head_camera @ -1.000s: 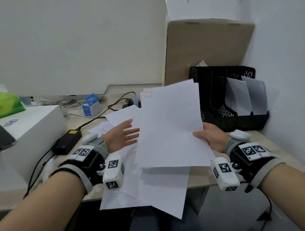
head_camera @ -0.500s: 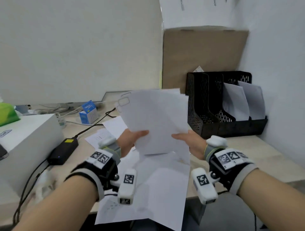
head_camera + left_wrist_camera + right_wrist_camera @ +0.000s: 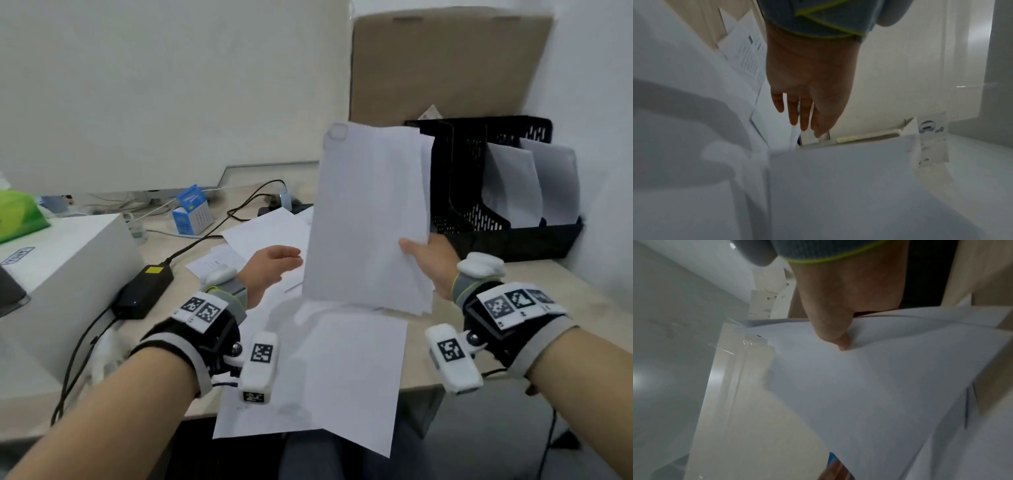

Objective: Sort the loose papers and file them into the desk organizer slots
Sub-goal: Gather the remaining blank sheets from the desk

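The stack of white sheets is held upright in the air above the desk, just in front of the organizer. The right hand grips the stack at its lower right edge; in the right wrist view the thumb presses on the top sheet, and the other fingers are hidden behind the paper. The stack's sheets are slightly fanned at the right edge.

The left hand is just left of the stack and apart from it. Its fingers are extended and loose, and it holds nothing.

The black mesh organizer stands at the desk's far right corner against the wall. Its two right slots each hold a white sheet; the contents of the left slots are hidden by the stack.

More loose papers lie flat on the desk below the hands; some overhang the front edge. A printed sheet lies farther back, left of the left hand.

Left of the papers are a black power adapter with its cable, a white box and a small blue-and-white carton. A cardboard panel leans on the wall behind the organizer.
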Available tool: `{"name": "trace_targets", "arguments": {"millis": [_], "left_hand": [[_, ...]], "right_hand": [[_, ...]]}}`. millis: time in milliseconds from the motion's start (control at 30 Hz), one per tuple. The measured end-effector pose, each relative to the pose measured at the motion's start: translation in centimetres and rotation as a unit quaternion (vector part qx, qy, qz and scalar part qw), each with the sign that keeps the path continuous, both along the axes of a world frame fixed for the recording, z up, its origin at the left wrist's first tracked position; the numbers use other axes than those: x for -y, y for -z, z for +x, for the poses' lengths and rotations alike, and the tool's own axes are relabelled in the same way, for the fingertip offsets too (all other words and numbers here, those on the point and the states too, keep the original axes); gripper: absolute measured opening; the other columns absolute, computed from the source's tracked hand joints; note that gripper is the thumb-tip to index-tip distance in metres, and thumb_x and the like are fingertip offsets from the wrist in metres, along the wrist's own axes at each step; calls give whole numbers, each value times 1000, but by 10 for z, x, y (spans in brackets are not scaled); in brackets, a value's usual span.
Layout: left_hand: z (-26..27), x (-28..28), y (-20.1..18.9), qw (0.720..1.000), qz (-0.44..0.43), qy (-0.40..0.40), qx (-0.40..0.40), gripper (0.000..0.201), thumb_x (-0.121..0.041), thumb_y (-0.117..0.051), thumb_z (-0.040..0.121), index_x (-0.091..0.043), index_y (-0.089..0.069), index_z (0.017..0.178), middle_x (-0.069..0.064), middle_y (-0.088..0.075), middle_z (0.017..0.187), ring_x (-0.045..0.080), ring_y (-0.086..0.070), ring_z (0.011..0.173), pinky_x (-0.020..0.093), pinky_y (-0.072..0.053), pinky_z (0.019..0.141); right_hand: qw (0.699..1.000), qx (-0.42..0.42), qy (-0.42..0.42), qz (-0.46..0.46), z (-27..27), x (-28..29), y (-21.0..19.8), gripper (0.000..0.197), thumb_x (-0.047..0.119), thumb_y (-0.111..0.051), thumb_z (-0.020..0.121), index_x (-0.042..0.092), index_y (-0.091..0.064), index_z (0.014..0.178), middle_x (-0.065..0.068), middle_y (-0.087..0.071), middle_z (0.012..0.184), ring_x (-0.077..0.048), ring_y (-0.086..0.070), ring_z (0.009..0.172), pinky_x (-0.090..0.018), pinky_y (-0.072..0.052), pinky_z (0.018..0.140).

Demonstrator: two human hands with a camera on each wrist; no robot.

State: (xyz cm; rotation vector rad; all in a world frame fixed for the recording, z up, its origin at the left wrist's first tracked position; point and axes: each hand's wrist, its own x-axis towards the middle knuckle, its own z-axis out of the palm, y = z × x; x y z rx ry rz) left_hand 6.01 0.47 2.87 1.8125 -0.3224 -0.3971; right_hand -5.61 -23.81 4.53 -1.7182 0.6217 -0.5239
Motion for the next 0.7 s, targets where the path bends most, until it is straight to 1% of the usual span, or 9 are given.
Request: {"name": "trace_targets", "arguments": {"millis": [100,200,333,467,533,600,633,667,700], "left_hand": [[23,-43,-1,990,108,-86,26,29,-10,-61,88,-9,-66,116,4,-64,111,16,-55,97,20,-40,68],[29,-94,4,964,227,-137,-32,27,-8,-58,91,-2,-63,117,8,-59,105,19,-54,87,21,-38,62],[14,-133,15,930,345,-95,-79,16,-11,-64,88,-6,-67,103,9,-57,99,21,-48,90,26,-38,66],[-5,-132,19,910,404,-61,-66,32,-20,-73,81,-4,-66,108,10,-56,91,22,-48,84,26,-39,67],[-15,-121,16,890,449,-17,-79,31,-32,-76,79,-8,-59,88,10,-53,85,22,-47,76,23,-39,64],[-22,-105,13,868,490,12,-81,40,-40,-77,77,-11,-49,69,5,-47,68,17,-43,59,16,-38,51],[-24,-96,12,854,514,24,-76,42,-42,-76,77,-11,-49,68,4,-46,63,15,-42,56,16,-40,53],[-28,-88,10,839,539,40,-63,42,-44,-73,79,-8,-53,72,3,-47,62,16,-45,59,19,-40,63],[-32,-80,9,824,561,54,-68,40,-43,-70,82,-4,-58,82,3,-47,65,17,-47,65,21,-38,71]], "right_hand": [[999,-9,32,-40,-13,22,-10,32,17,-58,89,3,-62,118,-12,-65,110,-32,-63,103,-45,-50,96],[997,-43,36,-57,-24,35,-5,37,19,-58,90,0,-59,121,-16,-63,116,-32,-62,100,-42,-50,94],[995,-80,19,-49,-32,35,8,38,18,-59,90,-1,-57,122,-20,-62,119,-39,-61,105,-50,-49,96],[995,-90,19,-30,-36,34,12,43,20,-61,89,-2,-55,125,-20,-61,122,-39,-60,107,-52,-47,98],[996,-84,18,-20,-39,34,11,44,20,-62,88,-2,-55,125,-19,-61,122,-39,-61,107,-52,-47,98],[997,-76,16,-14,-42,34,9,43,18,-62,88,-2,-55,125,-16,-62,119,-38,-61,107,-49,-48,98],[997,-76,13,-14,-43,33,8,41,17,-62,89,-2,-55,125,-16,-62,117,-37,-61,106,-47,-48,97],[997,-73,8,-12,-44,33,9,41,17,-62,89,-2,-55,124,-17,-62,116,-37,-61,106,-46,-48,97],[997,-71,8,-10,-46,33,9,40,16,-62,89,-2,-55,124,-18,-62,117,-37,-61,106,-46,-48,96]]}}
